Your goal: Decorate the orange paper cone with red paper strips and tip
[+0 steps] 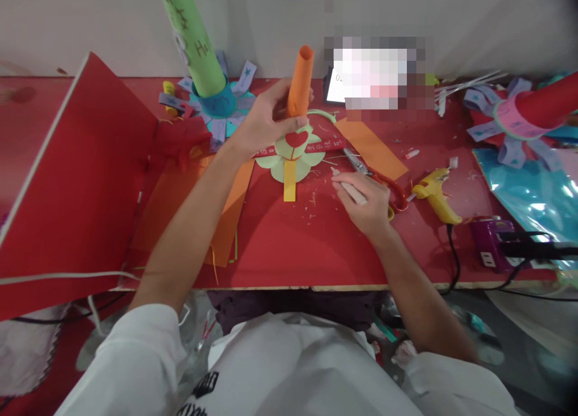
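My left hand (273, 115) is wrapped round an orange paper tube (301, 82) that stands upright, slightly tilted. At its foot is a pale green flower-shaped paper base (275, 165) with a red heart, a red strip with writing (327, 145) and a yellow paper tab (289, 190). Held in my right hand (368, 199) is a white pen-like tool (352, 191), its thin tip pointing up and left, apart from the flower base; its exact kind is not clear. Just beyond that hand lie scissors with red handles (392, 187), partly covered by my fingers.
An orange paper strip (372, 148) and a yellow glue gun (436, 196) lie to the right, near a purple box with cables (490, 241). Behind stand a green paper tube (198, 49) and a lit screen (370, 73). A red panel (85, 181) rises at left.
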{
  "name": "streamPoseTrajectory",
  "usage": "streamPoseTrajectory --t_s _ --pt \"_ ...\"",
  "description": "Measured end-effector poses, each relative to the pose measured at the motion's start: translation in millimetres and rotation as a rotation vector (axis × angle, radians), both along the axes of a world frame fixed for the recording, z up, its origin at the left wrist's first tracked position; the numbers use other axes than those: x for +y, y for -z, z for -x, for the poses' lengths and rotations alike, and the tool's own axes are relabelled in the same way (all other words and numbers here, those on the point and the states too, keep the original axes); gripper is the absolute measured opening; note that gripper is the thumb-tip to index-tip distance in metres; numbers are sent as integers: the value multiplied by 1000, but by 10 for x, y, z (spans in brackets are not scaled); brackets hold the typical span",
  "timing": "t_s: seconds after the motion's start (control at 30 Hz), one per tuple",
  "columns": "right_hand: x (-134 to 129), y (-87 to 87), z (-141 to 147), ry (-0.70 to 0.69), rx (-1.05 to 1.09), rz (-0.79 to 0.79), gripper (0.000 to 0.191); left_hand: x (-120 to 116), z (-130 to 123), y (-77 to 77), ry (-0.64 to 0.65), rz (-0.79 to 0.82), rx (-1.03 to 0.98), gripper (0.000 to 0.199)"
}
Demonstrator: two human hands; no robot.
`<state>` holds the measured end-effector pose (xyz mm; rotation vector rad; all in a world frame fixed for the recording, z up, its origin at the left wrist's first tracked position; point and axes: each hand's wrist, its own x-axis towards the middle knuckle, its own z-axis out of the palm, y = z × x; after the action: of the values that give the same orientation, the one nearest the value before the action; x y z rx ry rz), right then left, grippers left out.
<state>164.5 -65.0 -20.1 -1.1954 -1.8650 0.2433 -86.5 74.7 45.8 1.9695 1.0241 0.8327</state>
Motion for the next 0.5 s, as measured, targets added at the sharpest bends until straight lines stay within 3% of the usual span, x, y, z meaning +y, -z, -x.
streamPoseTrajectory --t_s 0.17,0.27,0.37,0.5 --pt "26 44 10 -141 -155 144 34 -1 40 -29 18 34 -68 66" --pt "17 17 33 -216 -205 199 51 38 59 -12 64 -1 -121 55" --pt "9 12 53 -185 -277 202 56 71 67 12 75 -43 -130 42" --pt "20 63 59 -134 -341 182 56 61 35 18 -2 -30 -68 45"
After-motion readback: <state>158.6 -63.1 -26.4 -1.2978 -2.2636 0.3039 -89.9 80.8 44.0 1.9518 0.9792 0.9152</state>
